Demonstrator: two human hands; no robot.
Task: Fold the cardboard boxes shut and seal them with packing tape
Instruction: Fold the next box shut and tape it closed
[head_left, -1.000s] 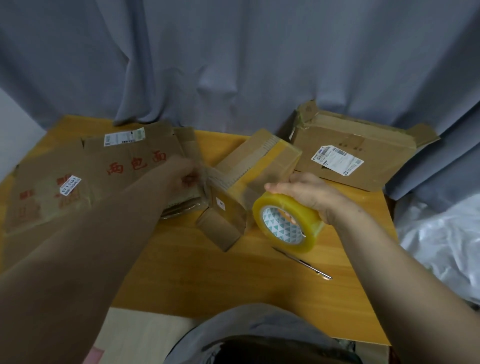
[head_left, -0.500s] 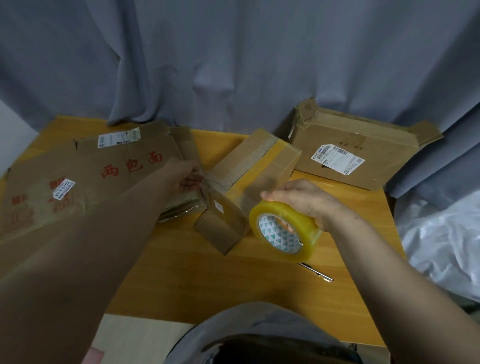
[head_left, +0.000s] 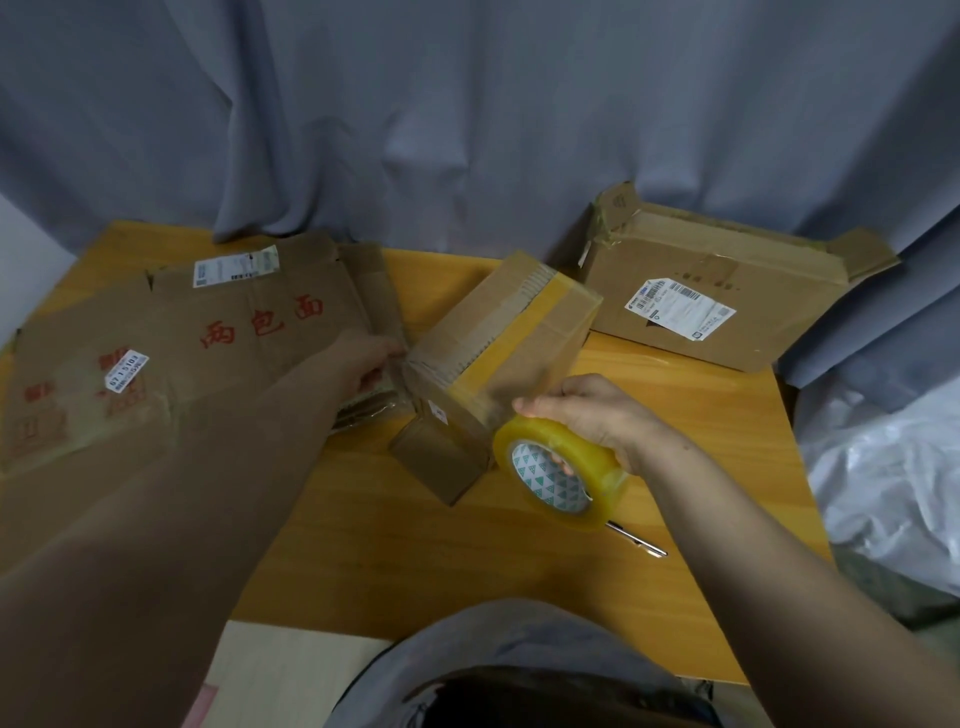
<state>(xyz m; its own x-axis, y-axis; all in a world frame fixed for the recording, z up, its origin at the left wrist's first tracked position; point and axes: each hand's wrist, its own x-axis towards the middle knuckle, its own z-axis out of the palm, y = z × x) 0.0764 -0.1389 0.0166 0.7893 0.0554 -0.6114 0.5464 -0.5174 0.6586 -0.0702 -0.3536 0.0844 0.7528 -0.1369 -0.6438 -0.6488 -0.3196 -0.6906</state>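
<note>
Roll (head_left: 541, 480), gripped in right hand (head_left: 589, 415), should pull taut over box (head_left: 498, 348); left hand (head_left: 370, 358), grip unclear, braces it.

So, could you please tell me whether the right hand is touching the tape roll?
Touching: the head view shows the right hand gripping the tape roll, fingers curled over its rim and into its core.

I count three boxes: one small box (head_left: 498, 343), one large box (head_left: 727, 296), one flattened box (head_left: 171, 353); one tape roll (head_left: 587, 457); one metal tool (head_left: 636, 540); two hands, left hand (head_left: 363, 358), right hand (head_left: 592, 410); one bench (head_left: 467, 561).
</note>
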